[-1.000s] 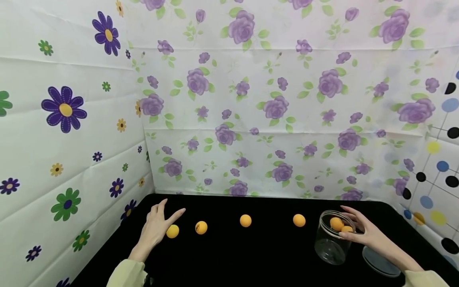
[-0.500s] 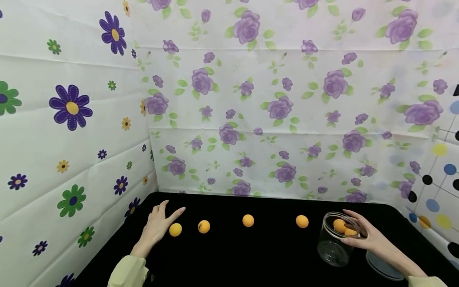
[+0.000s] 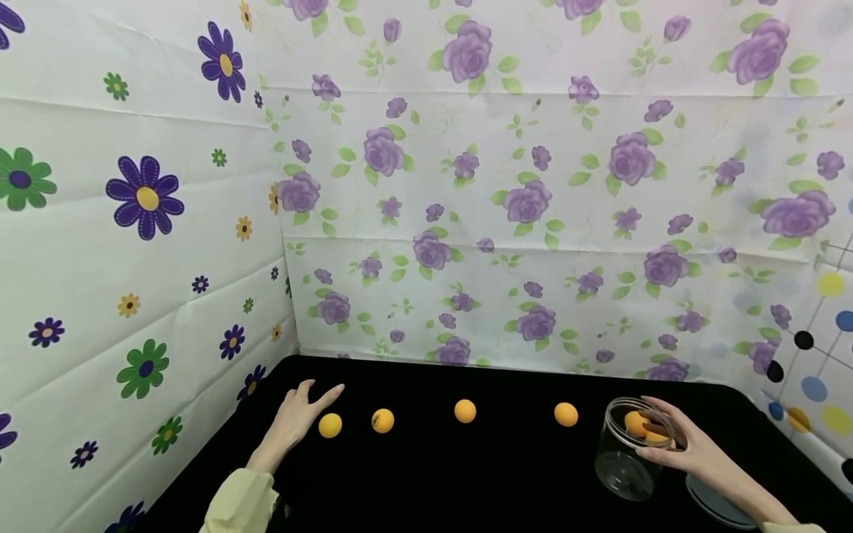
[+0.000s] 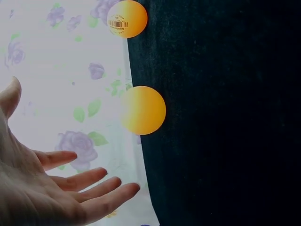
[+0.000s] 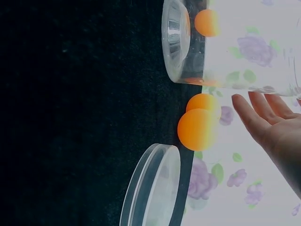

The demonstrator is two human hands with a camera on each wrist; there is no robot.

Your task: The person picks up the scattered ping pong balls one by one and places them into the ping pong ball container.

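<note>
- The left hand (image 4: 47, 188) reaches in from 8 o'clock, palm showing, fingers spread and relaxed toward 2 o'clock, thumb up toward 1 o'clock.
- A plain orange ball (image 4: 146, 110) sits near the middle, at 2 o'clock from the fingertips and apart from them; its 9 o'clock side is washed out by light.
- A printed orange ball (image 4: 134, 20), with a barcode-like mark and small lettering, lies at 12 o'clock from the plain one, a gap between them.
- A black surface (image 4: 230, 117) fills the 3 o'clock side.
- A white sheet (image 4: 42, 108) with purple flowers and green leaves spans the 9 o'clock side.
</note>
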